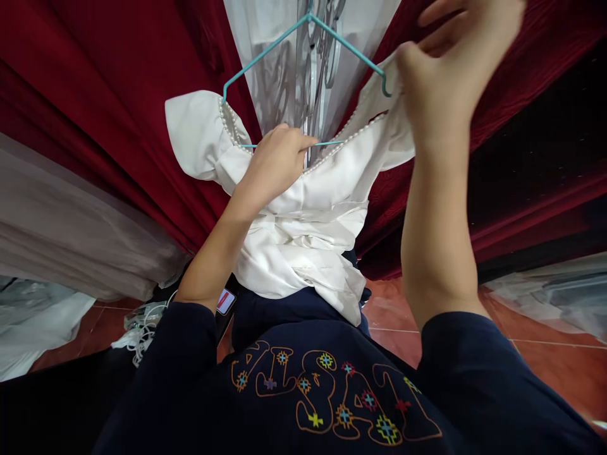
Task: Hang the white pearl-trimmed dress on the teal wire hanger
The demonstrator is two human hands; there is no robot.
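A white garment [313, 221] with puffed sleeves and a pearl-trimmed neckline hangs from a teal hanger [270, 49]. The hanger's left end sits inside the left-side shoulder; its right end shows bare beside the other shoulder. My left hand [277, 158] is closed around the hanger's bottom bar at the neckline. At the upper right, my right hand [441, 63] holds the edge of the right-side sleeve between thumb and fingers, above and beside the hanger's tip. Some of its fingertips are blurred.
Dark red curtains [118, 82] and silvery-white fabric [270, 69] hang ahead. At lower left, a phone [226, 301] lies on a dark surface near white cords [142, 335]. Pale sheer fabric [559, 294] lies at the right, over red floor tiles [391, 316].
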